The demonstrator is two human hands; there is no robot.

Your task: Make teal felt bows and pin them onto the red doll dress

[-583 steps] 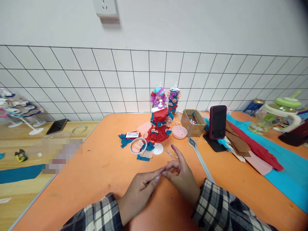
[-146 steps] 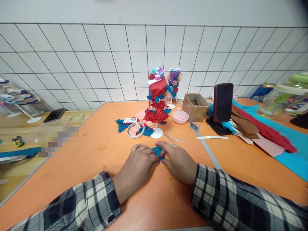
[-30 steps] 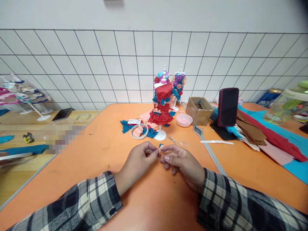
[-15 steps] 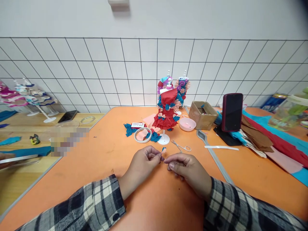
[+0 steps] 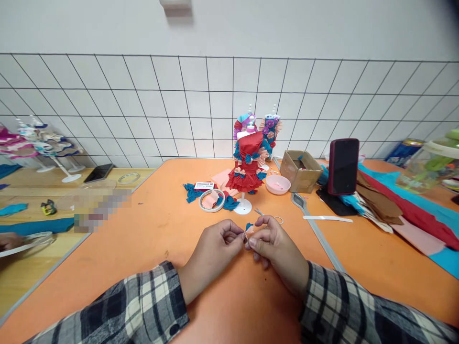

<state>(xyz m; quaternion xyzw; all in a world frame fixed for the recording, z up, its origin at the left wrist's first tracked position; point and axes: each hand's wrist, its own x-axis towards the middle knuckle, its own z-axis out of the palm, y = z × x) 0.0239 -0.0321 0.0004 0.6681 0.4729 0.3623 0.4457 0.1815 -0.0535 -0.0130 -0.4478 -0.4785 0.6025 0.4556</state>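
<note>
Above the orange table (image 5: 150, 267), my left hand (image 5: 218, 246) and my right hand (image 5: 279, 255) meet fingertip to fingertip. Both are closed in a pinch on a thin pale strip (image 5: 245, 235), mostly covered by the fingers. A small blue and peach crepe paper piece (image 5: 249, 227) shows just beyond the fingertips; whether it is held or lies on the table I cannot tell. Behind my right hand, small scissors (image 5: 278, 220) lie partly hidden. Farther back stands a mini dress form (image 5: 243, 206) in a red ruffled dress (image 5: 247, 179) with blue and peach bows.
A tape roll (image 5: 200, 203) rests by blue paper scraps (image 5: 191, 192). Right of the dress form are a pink bowl (image 5: 278, 185), a cardboard box (image 5: 301, 172), an upright phone (image 5: 343, 167) and coloured crepe sheets (image 5: 412, 198). Another person's hand (image 5: 10, 241) is at far left.
My right hand has tilted up, its index finger lifting, and its fingertips have closed in on the left's. The blue and peach piece sits slightly farther right. The other person's hand has shifted.
</note>
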